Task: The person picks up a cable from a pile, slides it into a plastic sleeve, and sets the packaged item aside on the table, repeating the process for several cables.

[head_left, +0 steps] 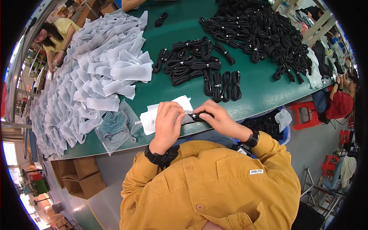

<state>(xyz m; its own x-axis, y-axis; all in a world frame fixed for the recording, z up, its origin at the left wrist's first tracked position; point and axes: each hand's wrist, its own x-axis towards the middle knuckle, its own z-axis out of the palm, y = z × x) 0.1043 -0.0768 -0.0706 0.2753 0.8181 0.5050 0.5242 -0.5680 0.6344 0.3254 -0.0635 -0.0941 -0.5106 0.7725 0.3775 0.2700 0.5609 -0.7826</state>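
My right hand [219, 118] is closed round a bundled black cable [197, 116] at the table's front edge. Beside it my left hand [167, 122] pinches a whitish translucent sleeve [187, 118], whose mouth is against the cable's end. How far the cable is inside the sleeve is hidden by my fingers. Under and behind my left hand lies a small stack of flat white sleeves [148, 122]. Just beyond my hands, several bundled black cables [217, 86] lie side by side, with a looser group of cables [188, 66] behind them.
A big heap of filled whitish sleeves [103, 65] covers the green table's [176, 30] left side. A clear bag with teal contents [114, 125] lies before it. More black cables [260, 30] pile up at the far right. A blue bin [285, 135] stands below the right edge; co-workers sit around.
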